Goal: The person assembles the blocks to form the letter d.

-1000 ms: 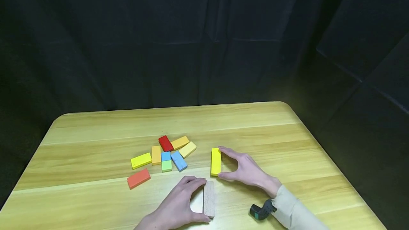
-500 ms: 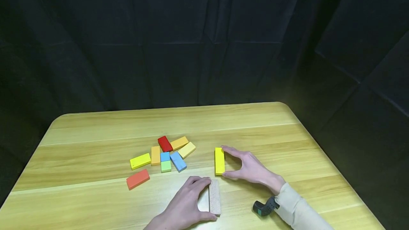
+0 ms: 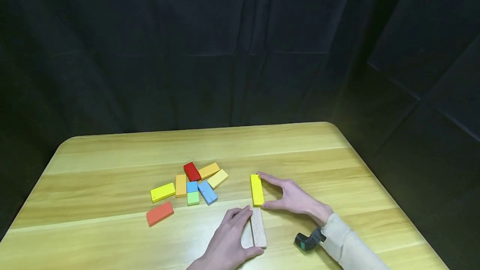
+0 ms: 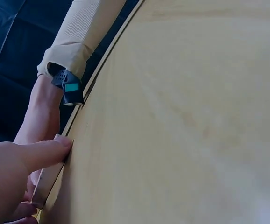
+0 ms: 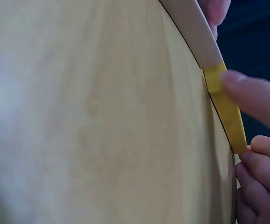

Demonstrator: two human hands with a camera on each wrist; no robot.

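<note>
My left hand pinches a pale pinkish-grey block by its two ends, thumb at the near end and fingers at the far end. Just beyond it, a yellow block is pinched between the thumb and fingers of my right hand. The two blocks lie end to end in a slightly slanted line on the table. In the right wrist view, the pale block meets the end of the yellow block. The left wrist view shows the left thumb at the pale block's end.
Left of the hands lies a loose group of blocks: dark red, light red, another yellow, blue, green, cream and orange. A black device sits at the right wrist. Dark curtains surround the wooden table.
My left hand has moved right and slightly away with the pale block, bringing its far end to the yellow block's near end. The yellow block has shifted slightly right and turned a little.
</note>
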